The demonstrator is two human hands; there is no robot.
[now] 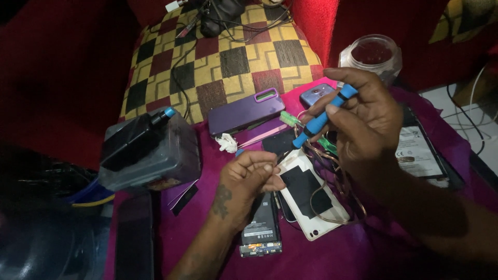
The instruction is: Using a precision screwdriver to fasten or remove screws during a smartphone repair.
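Note:
My right hand (363,122) grips a blue-handled screwdriver (322,118), its tip pointing down-left toward a white phone back cover (311,194) with a black patch. My left hand (249,179) pinches something tiny between fingertips, too small to identify, just above an opened black phone body (262,228). Pink tweezers (262,136) and a small green piece (289,119) lie just beyond the hands on the magenta cloth (197,228).
A purple phone case (246,111) and a blue phone (316,93) lie at the checkered cushion (218,62). A clear box (150,150) stands left, a jar (371,54) behind, another phone (417,153) right. Cables trail over the cushion. A thin wire loops under my right wrist.

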